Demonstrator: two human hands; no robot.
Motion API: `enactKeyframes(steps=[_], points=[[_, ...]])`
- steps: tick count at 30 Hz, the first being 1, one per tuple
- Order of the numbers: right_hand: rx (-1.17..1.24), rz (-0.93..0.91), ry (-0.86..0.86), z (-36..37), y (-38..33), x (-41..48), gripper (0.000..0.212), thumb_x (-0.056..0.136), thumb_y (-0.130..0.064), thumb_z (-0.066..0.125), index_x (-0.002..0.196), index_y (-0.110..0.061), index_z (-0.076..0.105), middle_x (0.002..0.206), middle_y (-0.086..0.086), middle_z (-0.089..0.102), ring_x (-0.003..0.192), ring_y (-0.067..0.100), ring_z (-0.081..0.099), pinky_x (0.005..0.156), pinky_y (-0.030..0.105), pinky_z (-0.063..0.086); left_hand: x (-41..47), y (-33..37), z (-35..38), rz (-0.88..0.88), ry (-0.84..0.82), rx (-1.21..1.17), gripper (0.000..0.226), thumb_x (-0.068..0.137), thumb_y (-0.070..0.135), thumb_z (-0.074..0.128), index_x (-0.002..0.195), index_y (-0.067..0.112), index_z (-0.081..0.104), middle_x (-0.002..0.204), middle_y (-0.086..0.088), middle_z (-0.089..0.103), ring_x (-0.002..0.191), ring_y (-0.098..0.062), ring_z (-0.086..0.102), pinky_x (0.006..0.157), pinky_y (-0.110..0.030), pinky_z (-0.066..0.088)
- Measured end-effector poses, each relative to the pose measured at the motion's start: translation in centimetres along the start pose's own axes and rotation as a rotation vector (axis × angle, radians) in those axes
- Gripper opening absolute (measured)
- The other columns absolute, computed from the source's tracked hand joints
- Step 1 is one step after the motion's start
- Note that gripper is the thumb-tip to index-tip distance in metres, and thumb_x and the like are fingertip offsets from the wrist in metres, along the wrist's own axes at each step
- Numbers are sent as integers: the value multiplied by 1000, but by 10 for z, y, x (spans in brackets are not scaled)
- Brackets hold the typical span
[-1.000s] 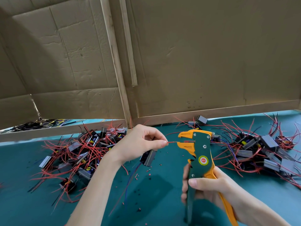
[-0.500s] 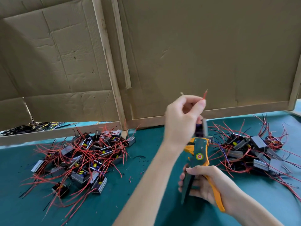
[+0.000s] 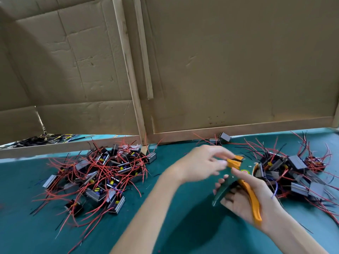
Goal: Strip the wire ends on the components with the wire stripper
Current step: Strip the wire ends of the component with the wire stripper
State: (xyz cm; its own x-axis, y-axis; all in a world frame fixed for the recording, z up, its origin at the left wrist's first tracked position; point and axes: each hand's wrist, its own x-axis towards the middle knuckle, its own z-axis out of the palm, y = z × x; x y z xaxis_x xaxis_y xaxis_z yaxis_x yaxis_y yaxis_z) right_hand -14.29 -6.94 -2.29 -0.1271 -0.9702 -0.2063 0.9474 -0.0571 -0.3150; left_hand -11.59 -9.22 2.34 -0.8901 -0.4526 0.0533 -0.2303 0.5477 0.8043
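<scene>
**Q:** From the head camera, what hemmed you in?

**A:** The cardboard wall (image 3: 238,70) closed off the far edge of the table (image 3: 183,228). It was two panels, joined by two wooden battens (image 3: 128,70). Bare teal cloth ran between the heaps and on toward me, and both my forearms lay across that open stretch.

**Q:** How many heaps?

**A:** Two. The left pile (image 3: 102,176) of components, tangled in red wire, lay well apart from my left forearm. The right pile (image 3: 295,173) sat just beside my right hand (image 3: 244,195), its nearest pieces close behind my knuckles. Two stray components (image 3: 221,139) lay at the foot of the wall. Behind the left panel's low edge there was a heap of dark wires (image 3: 45,139).

**Q:** And the tool?

**A:** One wire stripper (image 3: 252,200), held above the table between the piles and nearer the right one. My right fingers were curled round its green and orange handles, with the thumb across the top.

**Q:** Your other hand?

**A:** My left hand (image 3: 200,164) was at the stripper's orange head, and it was blurred. The fingers looked loosely spread with the thumb above them. I could not tell whether they pinched a wire.
</scene>
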Motion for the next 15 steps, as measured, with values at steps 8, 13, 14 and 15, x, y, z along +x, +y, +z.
enactKeyframes(steps=[8,13,14,15], points=[[-288,-144,109,-85,-82,-45,26,72,-22,67,88,-4,58,77,16,66,71,32,71,63,44,60,-67,-93,-101,-535,375,713,44,85,-10,42,101,22,68,123,1,60,99,-19,59,80,-31,49],[-330,-170,105,-81,-86,-50,22,72,-15,64,89,-2,58,77,17,67,70,32,71,63,45,60,-79,-131,-118,-660,416,815,29,86,5,60,100,30,64,123,6,61,113,-17,56,102,-40,41],[-337,-171,106,-82,-87,-49,22,72,-14,63,89,-2,58,77,18,67,70,33,71,63,46,60,-80,-137,-120,-672,415,814,28,86,8,63,102,31,64,122,6,62,112,-17,57,103,-39,40],[-339,-173,102,-82,-87,-50,21,71,-13,63,88,-1,58,77,18,67,71,33,71,63,47,60,-81,-141,-121,-673,428,808,26,85,11,65,102,31,64,120,6,64,108,-18,58,102,-38,40]])
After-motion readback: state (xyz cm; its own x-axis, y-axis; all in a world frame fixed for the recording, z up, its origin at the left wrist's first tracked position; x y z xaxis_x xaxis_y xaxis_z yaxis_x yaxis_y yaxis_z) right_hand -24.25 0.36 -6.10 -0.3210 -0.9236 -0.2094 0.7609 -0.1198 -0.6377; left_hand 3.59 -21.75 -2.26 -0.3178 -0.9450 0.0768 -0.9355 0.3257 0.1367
